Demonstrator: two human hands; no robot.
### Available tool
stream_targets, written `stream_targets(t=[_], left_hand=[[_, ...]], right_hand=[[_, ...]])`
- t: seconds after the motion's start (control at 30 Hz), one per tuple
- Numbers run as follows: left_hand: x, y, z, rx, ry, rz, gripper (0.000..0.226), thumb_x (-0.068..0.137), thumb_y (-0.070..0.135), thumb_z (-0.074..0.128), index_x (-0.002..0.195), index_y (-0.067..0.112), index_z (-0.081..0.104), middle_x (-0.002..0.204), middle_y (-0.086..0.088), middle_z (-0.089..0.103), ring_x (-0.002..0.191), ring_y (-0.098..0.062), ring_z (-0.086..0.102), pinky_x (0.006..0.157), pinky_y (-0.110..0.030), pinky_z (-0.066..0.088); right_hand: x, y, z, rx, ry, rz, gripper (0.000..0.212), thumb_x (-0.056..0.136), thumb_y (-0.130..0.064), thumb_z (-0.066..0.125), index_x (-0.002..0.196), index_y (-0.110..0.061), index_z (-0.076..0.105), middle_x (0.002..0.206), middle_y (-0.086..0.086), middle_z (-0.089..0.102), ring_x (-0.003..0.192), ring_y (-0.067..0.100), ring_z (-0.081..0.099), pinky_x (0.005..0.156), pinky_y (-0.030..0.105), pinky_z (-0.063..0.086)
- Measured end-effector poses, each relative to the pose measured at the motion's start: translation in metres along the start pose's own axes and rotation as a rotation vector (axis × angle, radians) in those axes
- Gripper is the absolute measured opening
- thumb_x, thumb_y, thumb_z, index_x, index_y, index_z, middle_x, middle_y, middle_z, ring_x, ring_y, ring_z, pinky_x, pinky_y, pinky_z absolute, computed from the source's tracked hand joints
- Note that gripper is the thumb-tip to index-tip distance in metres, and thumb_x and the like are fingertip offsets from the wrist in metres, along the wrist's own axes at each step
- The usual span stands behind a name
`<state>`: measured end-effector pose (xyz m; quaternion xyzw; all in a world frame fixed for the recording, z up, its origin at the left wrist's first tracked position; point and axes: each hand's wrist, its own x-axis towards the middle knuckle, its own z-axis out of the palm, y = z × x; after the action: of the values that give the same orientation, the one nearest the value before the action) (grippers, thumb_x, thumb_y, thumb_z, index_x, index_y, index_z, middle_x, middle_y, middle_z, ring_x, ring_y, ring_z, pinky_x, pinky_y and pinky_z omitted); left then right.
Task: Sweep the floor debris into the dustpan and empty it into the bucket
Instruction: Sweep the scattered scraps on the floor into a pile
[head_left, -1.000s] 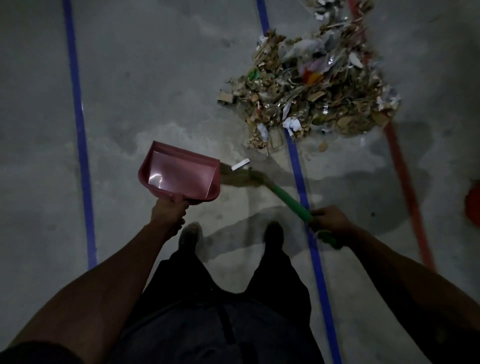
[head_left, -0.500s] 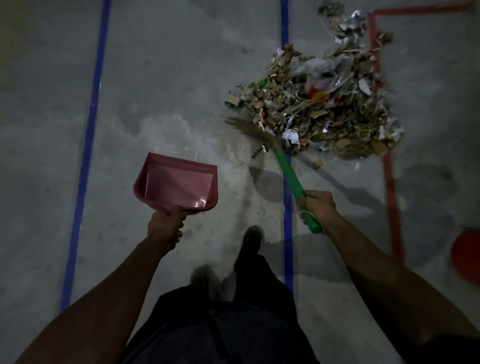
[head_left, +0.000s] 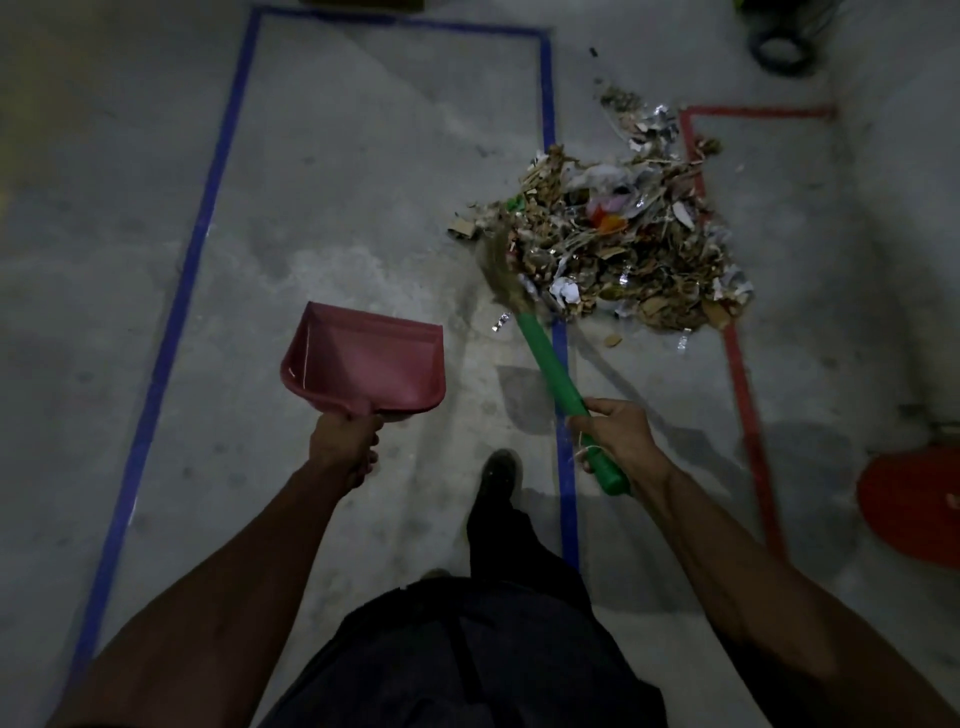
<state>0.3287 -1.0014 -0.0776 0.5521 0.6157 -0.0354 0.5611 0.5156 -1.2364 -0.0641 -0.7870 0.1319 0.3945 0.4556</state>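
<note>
Gripping the broom is the right hand, left hand clasping the dustpan handle — debris likely light, loose.

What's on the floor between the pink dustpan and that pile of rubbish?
In the head view, the broom slants across that gap, its bristles at the debris pile. Beside the dustpan is bare concrete with one small shiny scrap.

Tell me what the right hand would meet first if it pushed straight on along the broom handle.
Likely the debris pile. The right hand grips the green broom, which points up and slightly left, its bristles already at the pile's near-left edge. Depth is unclear from this single view.
</note>
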Motion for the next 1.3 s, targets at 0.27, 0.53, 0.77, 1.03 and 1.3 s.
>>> stream_targets(t=[0.27,0.53,0.77,1.03,1.3], left_hand=[[-0.036,-0.059,-0.066,-0.111,-0.029,-0.052,0.013,0.087,0.012,0.062,0.09,0.0,0.057,0.071,-0.013,0.051,0.046,-0.019,0.042,0.035,-0.016,0.03],[0.005,-0.025,-0.126,-0.272,0.029,-0.016,0.01,0.087,0.01,0.061,0.086,0.003,0.055,0.065,-0.011,0.048,0.039,-0.016,0.038,0.038,-0.016,0.028],[0.112,0.082,-0.162,-0.238,0.035,-0.008,0.013,0.088,0.013,0.06,0.08,0.005,0.053,0.069,-0.012,0.05,0.043,-0.017,0.04,0.036,-0.014,0.028],[0.213,0.226,-0.203,-0.245,0.011,0.018,0.008,0.088,0.01,0.059,0.088,0.002,0.056,0.066,-0.013,0.048,0.042,-0.017,0.039,0.038,-0.018,0.029],[0.359,0.359,-0.23,-0.183,-0.096,0.128,0.004,0.088,0.001,0.057,0.092,0.001,0.056,0.068,-0.013,0.048,0.05,-0.019,0.041,0.032,-0.018,0.032]], right_hand=[[-0.069,-0.004,0.057,0.349,-0.146,0.099,0.02,0.082,-0.006,0.074,0.076,-0.002,0.055,0.047,0.005,0.046,0.029,0.013,0.041,0.032,0.018,0.035],[-0.053,-0.061,0.146,0.526,-0.283,0.125,0.014,0.087,0.002,0.063,0.08,-0.001,0.052,0.057,0.01,0.053,0.039,0.015,0.053,0.039,0.022,0.047],[0.037,-0.163,0.23,0.612,-0.321,0.206,0.022,0.093,0.005,0.047,0.076,-0.006,0.043,0.047,0.004,0.045,0.03,0.007,0.042,0.03,0.014,0.034],[0.091,-0.301,0.301,0.451,-0.222,0.148,0.024,0.093,0.007,0.047,0.073,-0.005,0.044,0.044,0.005,0.045,0.026,0.007,0.038,0.03,0.012,0.031],[0.182,-0.401,0.373,0.382,-0.056,0.126,0.027,0.095,-0.004,0.055,0.069,-0.007,0.046,0.058,0.008,0.041,0.025,0.01,0.038,0.029,0.015,0.032]])
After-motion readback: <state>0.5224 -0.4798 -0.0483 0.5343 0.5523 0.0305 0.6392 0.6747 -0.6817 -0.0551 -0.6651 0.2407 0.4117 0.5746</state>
